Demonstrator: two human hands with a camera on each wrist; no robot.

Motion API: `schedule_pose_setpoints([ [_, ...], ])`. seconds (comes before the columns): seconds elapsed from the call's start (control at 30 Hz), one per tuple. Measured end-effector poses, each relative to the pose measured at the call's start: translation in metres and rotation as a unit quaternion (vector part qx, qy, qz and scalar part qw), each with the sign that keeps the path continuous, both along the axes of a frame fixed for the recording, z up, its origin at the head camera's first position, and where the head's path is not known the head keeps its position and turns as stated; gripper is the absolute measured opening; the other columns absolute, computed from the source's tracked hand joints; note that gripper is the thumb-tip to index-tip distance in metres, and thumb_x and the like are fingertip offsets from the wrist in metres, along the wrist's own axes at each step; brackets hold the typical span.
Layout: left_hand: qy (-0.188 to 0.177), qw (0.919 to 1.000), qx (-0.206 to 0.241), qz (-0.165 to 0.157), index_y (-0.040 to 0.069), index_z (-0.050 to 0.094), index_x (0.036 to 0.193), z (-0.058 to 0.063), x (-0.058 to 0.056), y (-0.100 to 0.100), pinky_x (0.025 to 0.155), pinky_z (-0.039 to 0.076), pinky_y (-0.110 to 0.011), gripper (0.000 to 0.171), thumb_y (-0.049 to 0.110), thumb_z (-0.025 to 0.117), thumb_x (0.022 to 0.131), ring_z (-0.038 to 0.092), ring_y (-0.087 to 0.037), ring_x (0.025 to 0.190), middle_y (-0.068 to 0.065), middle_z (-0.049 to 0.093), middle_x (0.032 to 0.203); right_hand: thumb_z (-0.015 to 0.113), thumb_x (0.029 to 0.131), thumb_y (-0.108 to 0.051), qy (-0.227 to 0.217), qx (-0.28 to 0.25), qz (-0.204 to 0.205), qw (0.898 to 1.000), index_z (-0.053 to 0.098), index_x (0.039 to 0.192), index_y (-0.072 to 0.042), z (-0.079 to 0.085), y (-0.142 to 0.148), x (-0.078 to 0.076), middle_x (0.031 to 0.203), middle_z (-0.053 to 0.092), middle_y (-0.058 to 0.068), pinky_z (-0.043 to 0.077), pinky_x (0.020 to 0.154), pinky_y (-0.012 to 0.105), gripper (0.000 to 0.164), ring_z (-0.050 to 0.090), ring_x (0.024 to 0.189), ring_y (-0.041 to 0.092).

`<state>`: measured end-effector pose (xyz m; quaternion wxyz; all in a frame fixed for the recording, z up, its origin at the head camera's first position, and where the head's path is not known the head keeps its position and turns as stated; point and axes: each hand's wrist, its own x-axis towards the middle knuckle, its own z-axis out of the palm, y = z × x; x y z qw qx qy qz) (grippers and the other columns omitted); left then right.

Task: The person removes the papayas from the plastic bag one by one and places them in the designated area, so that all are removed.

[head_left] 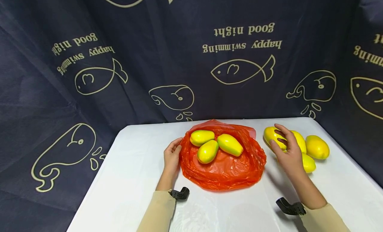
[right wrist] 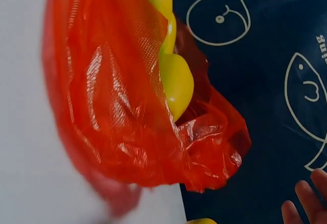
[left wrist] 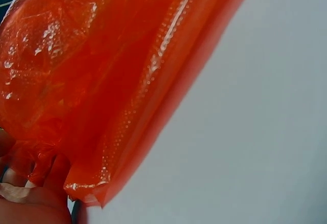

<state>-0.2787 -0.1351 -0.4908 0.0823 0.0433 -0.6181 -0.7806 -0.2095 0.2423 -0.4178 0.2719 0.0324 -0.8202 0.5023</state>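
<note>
An opened red plastic bag lies on the white table, and three yellow-green, mango-shaped fruits rest inside it. My left hand holds the bag's left rim; in the left wrist view its fingers show partly through the red film. Over at the right, my right hand hovers with spread fingers above a group of several similar yellow fruits, overlapping the nearest one. Nothing is in its grasp. The right wrist view catches its fingertips at the lower right corner.
The white table ends at a dark blue curtain printed with pale fish and whales, which hangs behind it and along both sides. A black wrist strap sits on the left wrist, another on the right.
</note>
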Motion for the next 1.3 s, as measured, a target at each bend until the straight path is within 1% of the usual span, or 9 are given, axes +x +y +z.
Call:
schedule_pose_setpoints([
  [0.13,-0.002,1.0,-0.003,-0.003,0.009,0.066,0.128,0.0,0.0,0.001,0.086,0.056,-0.018,0.032,0.004,0.05,0.101,0.061,-0.016,0.105,-0.011,0.063,0.126,0.065,0.095,-0.014,-0.023,0.008,0.029,0.999,0.039,0.153,-0.024,-0.003,-0.005,-0.007,0.149,0.046,0.001,0.037,0.096,0.0,0.064,0.044,0.126,-0.003],
  [0.27,-0.003,1.0,-0.007,-0.005,0.009,0.065,0.129,-0.001,0.001,0.001,0.085,0.056,-0.017,0.032,0.005,0.05,0.101,0.06,-0.016,0.105,-0.012,0.063,0.128,0.065,0.096,-0.02,-0.054,0.013,0.054,0.997,0.033,0.156,-0.026,-0.007,-0.007,-0.014,0.155,0.041,0.006,0.039,0.098,0.002,0.068,0.045,0.133,0.01],
  [0.4,-0.002,1.0,-0.004,-0.007,0.008,0.064,0.13,-0.002,0.0,0.0,0.086,0.056,-0.018,0.032,0.005,0.051,0.101,0.061,-0.016,0.105,-0.014,0.062,0.129,0.065,0.097,-0.025,-0.088,0.011,0.074,0.993,0.028,0.158,-0.031,-0.012,-0.009,-0.024,0.159,0.036,0.008,0.045,0.111,0.028,0.072,0.041,0.139,0.027],
  [0.5,-0.002,1.0,-0.004,-0.006,0.008,0.065,0.129,-0.002,0.001,0.0,0.085,0.056,-0.018,0.032,0.004,0.051,0.101,0.061,-0.016,0.104,-0.014,0.062,0.128,0.064,0.097,-0.027,-0.11,-0.006,0.089,0.99,0.024,0.158,-0.032,-0.017,-0.011,-0.03,0.161,0.033,0.009,0.042,0.114,0.048,0.074,0.037,0.142,0.034],
  [0.73,-0.003,1.0,0.001,-0.001,0.007,0.065,0.129,0.0,0.002,-0.003,0.085,0.057,-0.018,0.032,0.004,0.051,0.101,0.061,-0.015,0.103,-0.013,0.063,0.128,0.065,0.097,-0.026,-0.137,-0.045,0.108,0.984,0.02,0.16,-0.029,-0.027,-0.019,-0.046,0.164,0.027,0.012,0.036,0.116,0.056,0.077,0.031,0.147,0.037],
  [0.83,-0.004,1.0,0.003,0.0,0.007,0.064,0.13,0.0,0.003,-0.005,0.086,0.056,-0.018,0.032,0.005,0.051,0.101,0.062,-0.014,0.105,-0.014,0.062,0.13,0.064,0.097,-0.027,-0.142,-0.044,0.115,0.982,0.019,0.16,-0.026,-0.029,-0.023,-0.049,0.164,0.026,0.013,0.043,0.115,0.043,0.078,0.032,0.147,0.038],
  [1.0,-0.005,0.9999,0.009,-0.003,0.007,0.063,0.131,0.0,0.003,-0.006,0.087,0.056,-0.018,0.032,0.005,0.051,0.101,0.062,-0.015,0.108,-0.015,0.061,0.133,0.065,0.097,-0.03,-0.167,-0.081,0.125,0.975,0.018,0.16,-0.03,-0.031,-0.026,-0.052,0.165,0.026,0.011,0.049,0.094,0.011,0.079,0.034,0.146,0.039],
  [1.2,-0.002,1.0,0.003,-0.008,0.007,0.064,0.13,0.001,0.003,-0.003,0.086,0.057,-0.019,0.032,0.005,0.05,0.101,0.061,-0.016,0.106,-0.013,0.062,0.13,0.067,0.096,-0.031,-0.178,-0.093,0.131,0.971,0.018,0.16,-0.032,-0.036,-0.024,-0.053,0.165,0.026,0.012,0.048,0.088,0.006,0.081,0.034,0.145,0.039],
  [1.3,0.002,0.9999,-0.002,-0.01,0.007,0.064,0.131,0.005,0.004,-0.002,0.086,0.057,-0.018,0.033,0.005,0.05,0.101,0.061,-0.015,0.105,-0.015,0.061,0.13,0.067,0.095,-0.03,-0.18,-0.083,0.14,0.97,0.018,0.16,-0.032,-0.037,-0.024,-0.054,0.165,0.025,0.012,0.049,0.094,0.011,0.082,0.034,0.145,0.039],
])
